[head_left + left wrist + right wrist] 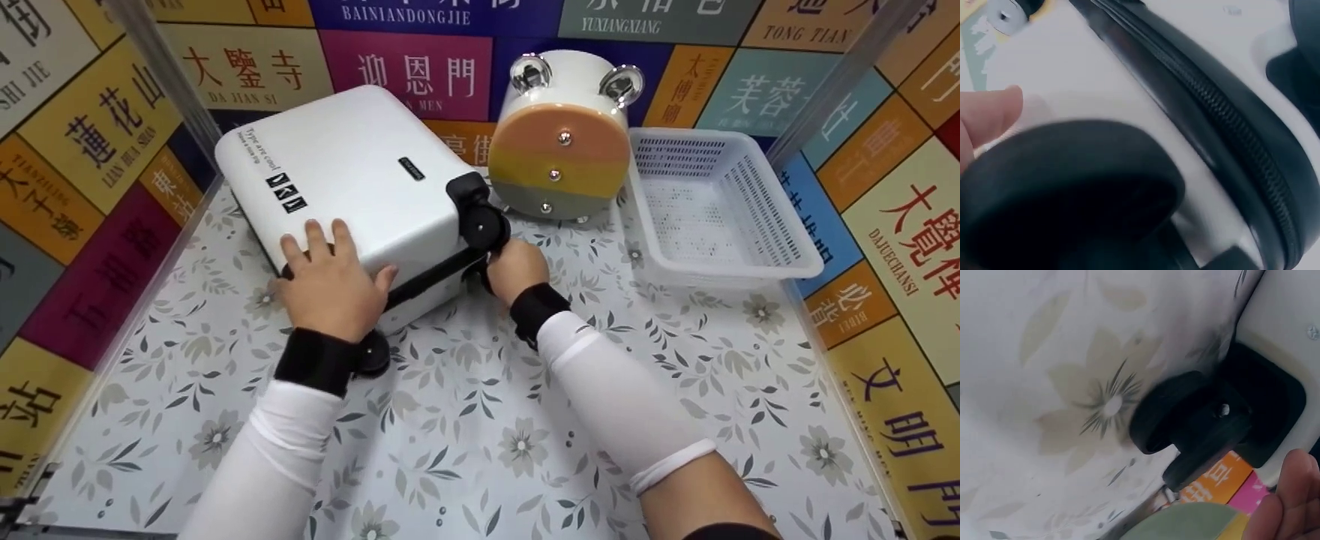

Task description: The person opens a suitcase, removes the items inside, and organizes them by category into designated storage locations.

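Left wrist alone shows suitcase's (1100, 79) zipper teeth (1216, 104).

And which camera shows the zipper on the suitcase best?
The left wrist view: the zipper is close up, so you can see its teeth. The head view shows a dark strip along the suitcase, but no teeth I can make out. The right wrist view shows a wheel and no clear zipper.
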Motion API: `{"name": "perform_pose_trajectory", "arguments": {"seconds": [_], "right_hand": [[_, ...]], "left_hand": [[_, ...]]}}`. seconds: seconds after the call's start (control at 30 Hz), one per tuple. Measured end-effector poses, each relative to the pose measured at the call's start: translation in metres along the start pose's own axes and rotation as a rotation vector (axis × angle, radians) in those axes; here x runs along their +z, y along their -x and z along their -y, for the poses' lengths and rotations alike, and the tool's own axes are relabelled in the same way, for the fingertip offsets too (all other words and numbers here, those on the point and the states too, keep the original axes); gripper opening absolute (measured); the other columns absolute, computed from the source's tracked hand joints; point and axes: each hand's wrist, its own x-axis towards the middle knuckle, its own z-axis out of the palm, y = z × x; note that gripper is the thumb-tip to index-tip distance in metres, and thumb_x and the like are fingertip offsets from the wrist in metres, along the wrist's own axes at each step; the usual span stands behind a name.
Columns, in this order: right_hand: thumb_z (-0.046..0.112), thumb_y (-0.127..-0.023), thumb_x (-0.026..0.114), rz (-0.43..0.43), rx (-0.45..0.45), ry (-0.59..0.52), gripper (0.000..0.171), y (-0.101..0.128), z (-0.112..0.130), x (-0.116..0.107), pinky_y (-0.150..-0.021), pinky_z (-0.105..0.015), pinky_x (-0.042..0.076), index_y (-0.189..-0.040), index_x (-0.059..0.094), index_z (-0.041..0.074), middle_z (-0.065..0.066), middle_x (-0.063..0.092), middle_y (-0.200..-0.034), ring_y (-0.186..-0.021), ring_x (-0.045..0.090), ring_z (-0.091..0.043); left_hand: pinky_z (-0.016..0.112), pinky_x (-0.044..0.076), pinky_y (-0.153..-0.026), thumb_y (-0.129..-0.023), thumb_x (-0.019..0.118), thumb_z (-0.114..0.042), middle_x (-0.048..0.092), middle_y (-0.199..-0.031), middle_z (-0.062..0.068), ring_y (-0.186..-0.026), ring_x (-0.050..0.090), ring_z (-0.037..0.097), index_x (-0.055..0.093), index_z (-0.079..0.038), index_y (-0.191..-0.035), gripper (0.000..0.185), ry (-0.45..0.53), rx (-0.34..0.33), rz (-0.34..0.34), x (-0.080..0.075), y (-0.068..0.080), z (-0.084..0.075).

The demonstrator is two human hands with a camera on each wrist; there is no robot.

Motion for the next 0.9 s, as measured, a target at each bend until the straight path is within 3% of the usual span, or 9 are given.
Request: {"name": "perform_pose_trajectory", "arguments": {"seconds": [0.17,0.27,0.4,0.5,0.63,0.9], "right_hand": [[0.020,-0.101,0.059,-0.002,-0.018,0.002,0.028,-0.003,-0.005,-0.002,-0.083,-0.058,0.058,-0.091,0.076,0.000,-0.023,0.079,-0.098,-0.095,0.074,-0.045],[0.020,-0.102,0.059,0.003,-0.035,-0.003,0.027,-0.003,-0.006,-0.002,-0.085,-0.058,0.058,-0.097,0.077,0.001,-0.024,0.079,-0.101,-0.097,0.074,-0.046],[0.021,-0.102,0.059,0.017,-0.021,-0.008,0.027,-0.003,-0.007,-0.002,-0.086,-0.057,0.058,-0.100,0.077,0.002,-0.023,0.078,-0.103,-0.099,0.074,-0.045],[0.021,-0.102,0.058,0.016,-0.011,-0.010,0.027,-0.003,-0.007,-0.004,-0.087,-0.056,0.058,-0.101,0.077,0.002,-0.023,0.078,-0.104,-0.099,0.074,-0.045],[0.020,-0.102,0.059,0.012,-0.016,-0.010,0.027,-0.003,-0.005,-0.005,-0.086,-0.057,0.058,-0.099,0.077,0.001,-0.023,0.078,-0.102,-0.098,0.074,-0.045],[0.020,-0.101,0.058,0.013,-0.023,-0.006,0.028,-0.003,-0.005,-0.003,-0.084,-0.059,0.057,-0.093,0.075,0.000,-0.023,0.078,-0.100,-0.096,0.074,-0.046]], "left_hand": [[0.078,0.039,-0.109,-0.097,0.066,-0.059,0.034,-0.167,0.026,-0.148,0.036,0.057,0.044,-0.010,-0.159,0.082,0.201,0.092,0.025,-0.021,-0.001,0.028],[0.074,0.036,-0.115,-0.093,0.075,-0.053,0.031,-0.169,0.026,-0.144,0.041,0.058,0.045,-0.011,-0.159,0.084,0.306,0.100,0.034,-0.027,-0.010,0.052],[0.076,0.030,-0.118,-0.089,0.080,-0.053,0.012,-0.175,0.026,-0.153,0.023,0.061,0.035,-0.012,-0.165,0.097,0.356,0.126,0.092,-0.023,-0.024,0.071],[0.080,0.019,-0.119,-0.085,0.080,-0.061,0.006,-0.176,0.024,-0.157,0.007,0.061,0.031,-0.015,-0.167,0.106,0.338,0.175,0.107,-0.019,-0.033,0.074],[0.082,0.005,-0.120,-0.083,0.078,-0.069,0.010,-0.176,0.021,-0.157,0.001,0.061,0.030,-0.017,-0.167,0.110,0.277,0.226,0.089,-0.016,-0.037,0.074],[0.080,0.018,-0.120,-0.087,0.075,-0.067,0.011,-0.177,0.021,-0.161,-0.003,0.054,0.028,-0.014,-0.167,0.108,0.313,0.236,0.066,-0.004,-0.035,0.073]]}}
